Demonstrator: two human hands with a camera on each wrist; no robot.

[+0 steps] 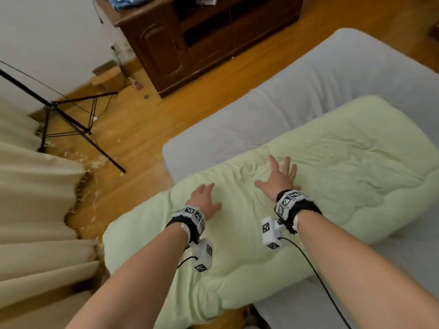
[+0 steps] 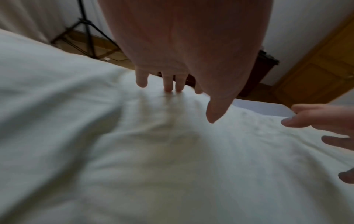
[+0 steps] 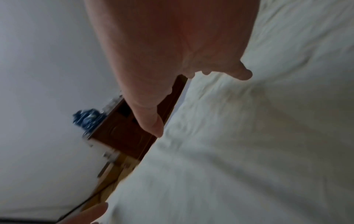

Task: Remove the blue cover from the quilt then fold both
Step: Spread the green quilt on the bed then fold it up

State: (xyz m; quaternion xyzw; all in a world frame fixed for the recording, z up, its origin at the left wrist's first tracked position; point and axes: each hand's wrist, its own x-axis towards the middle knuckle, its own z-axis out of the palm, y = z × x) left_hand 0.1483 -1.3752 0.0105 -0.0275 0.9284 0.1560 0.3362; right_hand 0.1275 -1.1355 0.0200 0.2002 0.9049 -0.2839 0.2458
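A pale green quilt (image 1: 320, 174) lies folded into a thick pad on a grey-white mattress (image 1: 297, 96). Both hands rest flat on its top with fingers spread. My left hand (image 1: 204, 198) presses near the quilt's left end; in the left wrist view its fingertips (image 2: 168, 87) dent the fabric (image 2: 153, 151). My right hand (image 1: 280, 176) lies palm down a little further in and to the right; in the right wrist view it (image 3: 182, 60) hovers close over the quilt (image 3: 249, 136). The blue cover (image 1: 129, 0) lies bunched on a wooden cabinet at the back, also seen as the blue cover (image 3: 87, 119).
A dark wooden cabinet (image 1: 190, 43) stands on the wood floor (image 1: 142, 129) beyond the mattress. A black tripod (image 1: 69, 119) stands at the left by a beige curtain (image 1: 35, 222). Cables run from both wrist cameras across the quilt's near edge.
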